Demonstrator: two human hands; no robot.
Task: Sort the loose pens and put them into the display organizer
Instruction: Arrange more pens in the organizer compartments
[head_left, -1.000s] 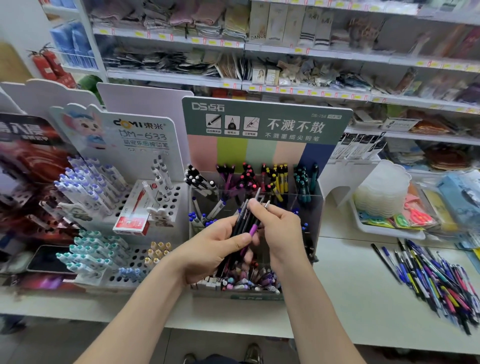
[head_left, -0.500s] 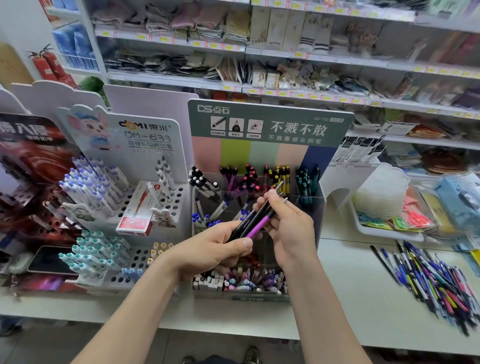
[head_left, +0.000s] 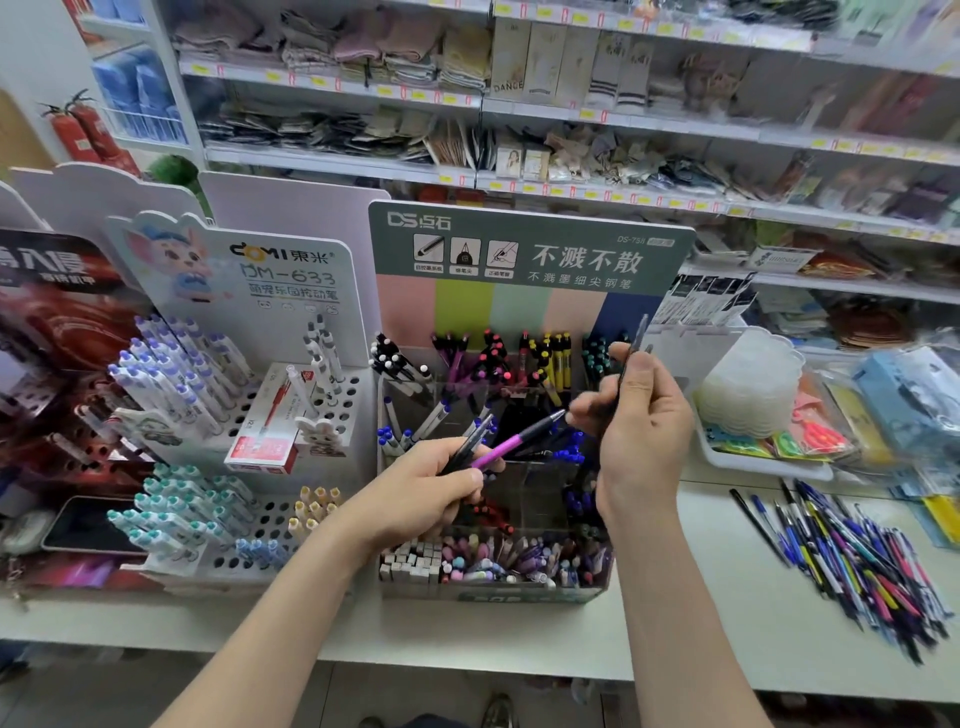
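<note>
Clear organizer (head_left: 524, 596) backs left hand (head_left: 421, 499) gripping pens (head_left: 511, 441), right hand (head_left: 644, 431) pinching dark pen (head_left: 638, 338); loose pile (head_left: 857, 561) nearby.

My left hand (head_left: 426, 499) grips a few pens (head_left: 511, 441), thumb on top; my right hand (head_left: 644, 421), held higher, pinches one pen (head_left: 640, 332) upright.

White counter (head_left: 727, 587) spans the view. Behind the counter: white tiered shelving (head_left: 332, 158), yellow price tags (head_left: 587, 113) on the shelf edges, stocked with packaged goods. Behind the counter's left end: two red fire extinguishers (head_left: 78, 132) against a pale wall (head_left: 31, 57). Below the counter's front edge: grey floor (head_left: 130, 691). Lighting even.
</note>
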